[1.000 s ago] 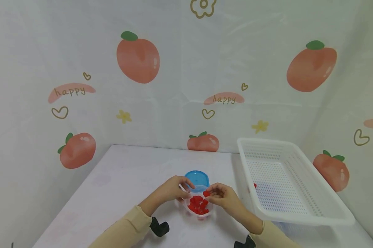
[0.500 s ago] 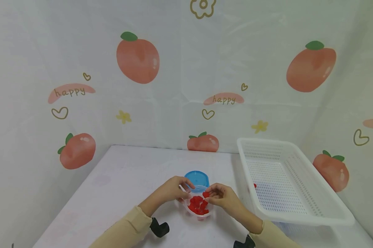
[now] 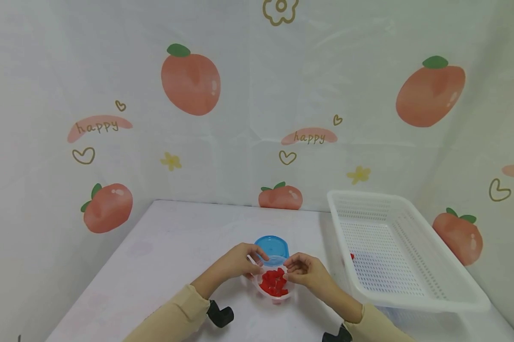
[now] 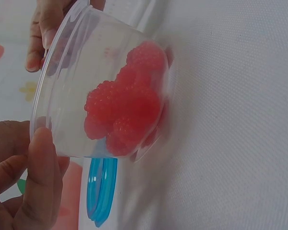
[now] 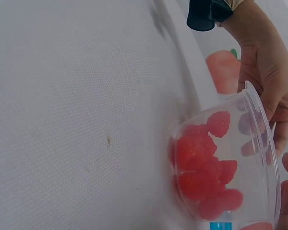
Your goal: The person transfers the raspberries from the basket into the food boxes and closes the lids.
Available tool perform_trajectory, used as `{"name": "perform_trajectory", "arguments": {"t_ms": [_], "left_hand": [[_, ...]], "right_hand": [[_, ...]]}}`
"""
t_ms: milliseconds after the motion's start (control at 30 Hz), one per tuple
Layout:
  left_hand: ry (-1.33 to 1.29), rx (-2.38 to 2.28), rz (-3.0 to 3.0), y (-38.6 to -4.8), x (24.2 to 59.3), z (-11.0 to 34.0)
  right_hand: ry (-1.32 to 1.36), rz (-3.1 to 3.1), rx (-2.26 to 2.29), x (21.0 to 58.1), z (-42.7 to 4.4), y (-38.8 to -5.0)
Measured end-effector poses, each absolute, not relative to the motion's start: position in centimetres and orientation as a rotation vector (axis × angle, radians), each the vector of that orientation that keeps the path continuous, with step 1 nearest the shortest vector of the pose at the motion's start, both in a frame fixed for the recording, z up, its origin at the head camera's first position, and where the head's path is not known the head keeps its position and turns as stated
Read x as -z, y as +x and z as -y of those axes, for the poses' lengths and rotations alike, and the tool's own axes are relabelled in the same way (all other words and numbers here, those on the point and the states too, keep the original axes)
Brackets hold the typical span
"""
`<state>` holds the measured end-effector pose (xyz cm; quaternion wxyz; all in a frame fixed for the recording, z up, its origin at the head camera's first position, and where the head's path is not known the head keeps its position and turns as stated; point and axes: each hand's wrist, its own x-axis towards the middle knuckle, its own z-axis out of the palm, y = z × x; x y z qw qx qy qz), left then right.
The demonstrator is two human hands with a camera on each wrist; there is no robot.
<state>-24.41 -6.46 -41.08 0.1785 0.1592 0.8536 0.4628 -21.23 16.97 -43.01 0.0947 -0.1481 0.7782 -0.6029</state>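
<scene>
A clear plastic tub [image 3: 277, 299] with several red raspberries [image 4: 125, 105] in it stands on the white table. My left hand [image 3: 241, 261] pinches the tub's rim on its left side, thumb against the outer wall in the left wrist view. Over the right side of the rim is my right hand [image 3: 310, 274], fingers loosely bent, with no berry visible between them. Only its fingertips show at the lower right edge of the right wrist view. Just behind the tub lies a blue lid [image 3: 271, 245].
A white perforated basket [image 3: 428, 304] stands on the right of the table. A small red piece [image 3: 352, 256] shows inside, by its left wall. Behind the table hangs a white backdrop [image 3: 231, 175] printed with fruit.
The raspberry that my right fingers pinched over the rim has dropped among the others in the tub. Both hands have stayed in nearly the same places.
</scene>
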Motion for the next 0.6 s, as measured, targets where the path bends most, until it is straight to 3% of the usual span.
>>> {"name": "perform_trajectory", "arguments": {"t_ms": [600], "left_hand": [[0.476,-1.289,-2.426,-24.36,40.90,6.45]], "right_hand": [[-0.456,-2.227,1.824,42.42,-17.36,-21.12]]}}
